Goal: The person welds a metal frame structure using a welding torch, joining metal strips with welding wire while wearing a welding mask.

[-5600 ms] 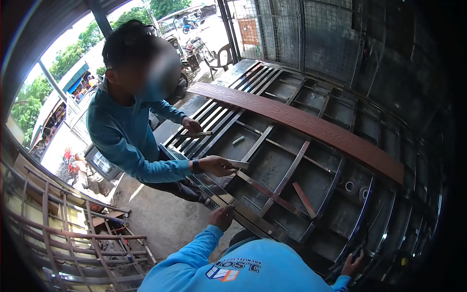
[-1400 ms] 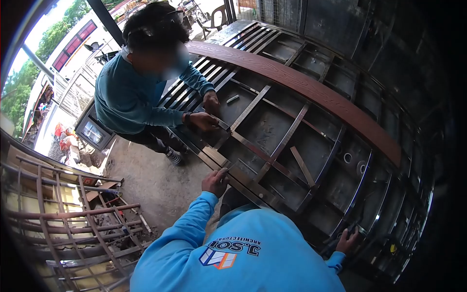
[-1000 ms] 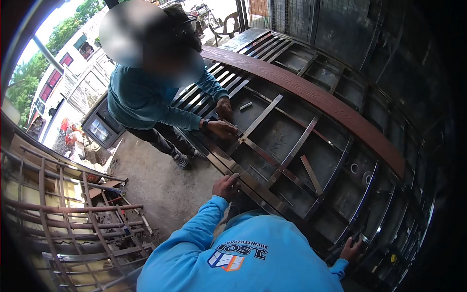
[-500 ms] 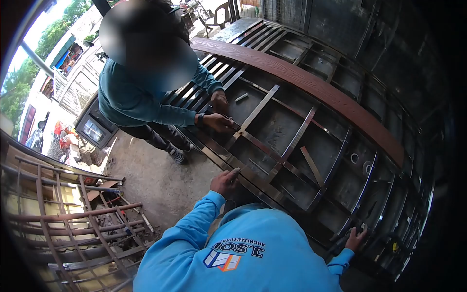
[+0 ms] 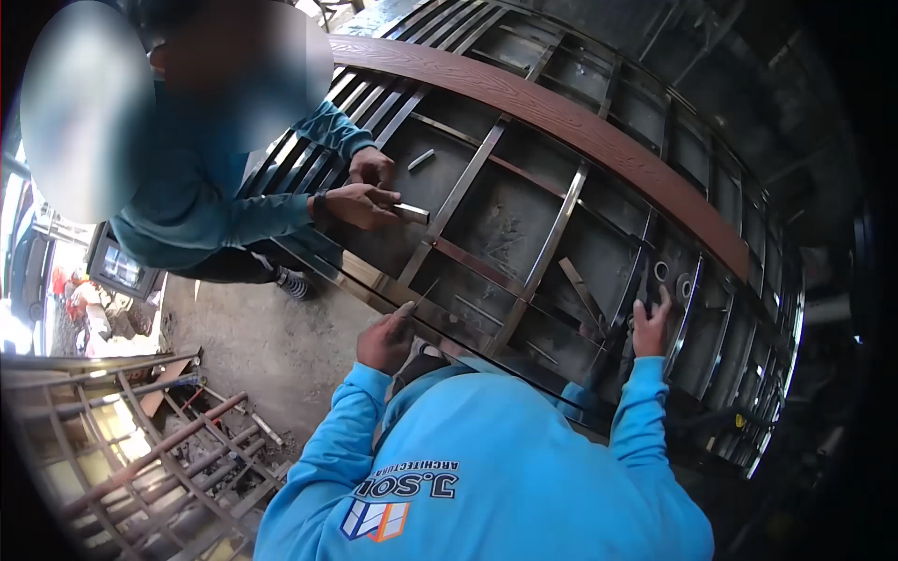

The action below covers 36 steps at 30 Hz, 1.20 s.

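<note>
My left hand [image 5: 385,340] is at the near edge of a large metal frame [image 5: 554,245], fingers curled and one fingertip on its rail. Farther right, my right hand [image 5: 651,324] reaches over the frame with thumb and index finger spread. A dark, elongated object [image 5: 629,341] lies alongside it, its kind not clear. Just past the fingers are two small rings [image 5: 661,271]. A loose flat metal strip [image 5: 582,290] lies slanted inside the frame. Across from me, a co-worker's hands [image 5: 360,205] hold a short piece of metal tube [image 5: 412,213].
A long reddish-brown wood-grain plank [image 5: 561,112] lies across the frame. Another short metal piece [image 5: 421,160] rests in a frame bay near the co-worker. At lower left stands a rusty bar grille [image 5: 154,453] beside the concrete floor [image 5: 238,323].
My right hand has moved up and forward over the frame. My left hand stays at the near rail. The co-worker's hands have lifted the short tube off the joint; the view has shifted.
</note>
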### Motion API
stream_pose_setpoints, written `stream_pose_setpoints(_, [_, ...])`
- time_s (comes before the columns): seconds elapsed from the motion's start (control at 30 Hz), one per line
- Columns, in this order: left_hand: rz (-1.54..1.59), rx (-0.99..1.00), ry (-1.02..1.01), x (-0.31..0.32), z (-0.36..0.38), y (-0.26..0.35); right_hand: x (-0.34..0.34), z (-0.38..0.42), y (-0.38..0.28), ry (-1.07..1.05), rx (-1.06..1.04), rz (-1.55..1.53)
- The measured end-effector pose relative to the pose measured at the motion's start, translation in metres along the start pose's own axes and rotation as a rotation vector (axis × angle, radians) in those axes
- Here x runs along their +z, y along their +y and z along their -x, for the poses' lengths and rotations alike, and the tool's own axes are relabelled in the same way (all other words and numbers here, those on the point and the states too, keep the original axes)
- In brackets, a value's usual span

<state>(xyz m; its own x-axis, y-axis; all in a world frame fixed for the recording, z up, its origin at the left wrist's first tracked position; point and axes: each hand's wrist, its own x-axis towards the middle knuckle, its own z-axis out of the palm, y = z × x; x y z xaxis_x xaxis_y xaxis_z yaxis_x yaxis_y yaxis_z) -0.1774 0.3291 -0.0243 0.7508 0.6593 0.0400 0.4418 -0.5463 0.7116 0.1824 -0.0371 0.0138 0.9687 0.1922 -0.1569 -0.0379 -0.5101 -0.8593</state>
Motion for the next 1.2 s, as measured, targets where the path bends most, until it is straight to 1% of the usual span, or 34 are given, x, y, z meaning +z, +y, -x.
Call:
stream_pose_setpoints(0.07, [0.028, -0.029, 0.038, -0.013, -0.01, 0.0, 0.011, -0.021, -0.005, 0.025, 0.064, 0.019])
stream_pose_setpoints(0.1, [-0.005, -0.005, 0.053, -0.017, -0.014, -0.006, 0.013, -0.04, 0.022, 0.127, -0.036, 0.122])
stream_pose_setpoints(0.17, [-0.053, 0.03, 0.058, -0.022, -0.017, -0.02, 0.003, -0.055, 0.041, 0.26, -0.108, 0.196])
stream_pose_setpoints(0.23, [-0.074, 0.063, 0.067, -0.022, -0.022, -0.033, -0.011, -0.063, 0.063, 0.363, -0.046, 0.208])
stream_pose_setpoints(0.3, [-0.075, 0.105, 0.084, -0.014, -0.027, -0.042, -0.027, -0.053, 0.076, 0.475, 0.003, 0.295])
stream_pose_setpoints(0.37, [-0.058, 0.126, 0.014, -0.017, -0.033, -0.043, -0.044, -0.044, 0.096, 0.58, 0.059, 0.383])
stream_pose_setpoints(0.47, [-0.049, 0.152, -0.049, -0.021, -0.039, -0.044, -0.056, -0.027, 0.128, 0.704, 0.106, 0.424])
stream_pose_setpoints(0.53, [-0.083, 0.179, -0.076, -0.027, -0.041, -0.038, -0.051, -0.015, 0.138, 0.716, 0.193, 0.412])
stream_pose_setpoints(0.57, [-0.153, 0.188, -0.088, -0.029, -0.042, -0.034, -0.046, -0.011, 0.137, 0.688, 0.227, 0.421])
stream_pose_setpoints(0.67, [-0.121, 0.197, -0.084, -0.024, -0.039, -0.039, -0.035, -0.012, 0.137, 0.729, 0.093, 0.455])
stream_pose_setpoints(0.73, [0.019, 0.082, -0.138, -0.014, -0.035, -0.049, -0.025, -0.006, 0.12, 0.707, 0.133, 0.344])
stream_pose_setpoints(0.77, [0.093, 0.021, -0.175, -0.008, -0.033, -0.049, -0.021, -0.002, 0.111, 0.691, 0.175, 0.351])
stream_pose_setpoints(0.8, [0.217, -0.073, -0.242, -0.005, -0.029, -0.032, -0.021, 0.002, 0.104, 0.676, 0.219, 0.356])
stream_pose_setpoints(0.87, [0.123, 0.064, -0.24, 0.006, -0.018, -0.015, -0.02, 0.001, 0.111, 0.637, 0.243, 0.356])
stream_pose_setpoints(0.93, [0.008, 0.254, -0.175, 0.017, -0.005, 0.009, -0.027, 0.013, 0.098, 0.647, 0.174, 0.627])
stream_pose_setpoints(0.97, [-0.017, 0.347, -0.16, 0.025, 0.002, 0.012, -0.033, 0.015, 0.099, 0.644, 0.159, 0.598])
stream_pose_setpoints(1.07, [-0.069, 0.414, -0.192, 0.038, 0.017, 0.024, -0.058, 0.029, 0.1, 0.665, 0.076, 0.421])
stream_pose_setpoints(1.1, [-0.075, 0.431, -0.193, 0.039, 0.019, 0.029, -0.073, 0.036, 0.097, 0.652, 0.117, 0.39])
stream_pose_setpoints(1.2, [-0.097, 0.49, -0.159, 0.038, 0.022, 0.046, -0.12, 0.052, 0.134, 0.834, 0.084, 0.506])
